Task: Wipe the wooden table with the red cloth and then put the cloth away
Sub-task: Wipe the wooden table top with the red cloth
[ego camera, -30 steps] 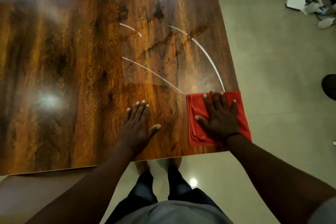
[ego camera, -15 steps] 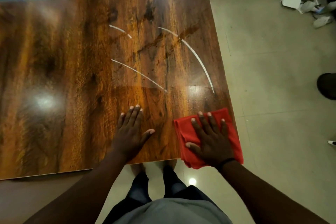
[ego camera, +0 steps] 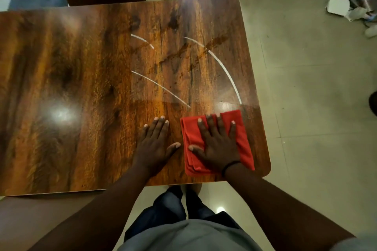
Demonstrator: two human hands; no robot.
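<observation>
Red folded cloth (ego camera: 217, 142) lies at the glossy wooden bench's (ego camera: 81, 98) near-right corner — your right hand (ego camera: 216, 144) pressed flat on it, fingers spread; left hand (ego camera: 155, 144) flat beside it. No writing visible.

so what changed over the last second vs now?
The right hand, flat on the red cloth, slid it toward the near edge of the wooden table, where it overhung, then pushed it back fully onto the top. Nothing was picked up or released. The left hand stayed flat on the wood beside it; the white streaks are unchanged.
</observation>
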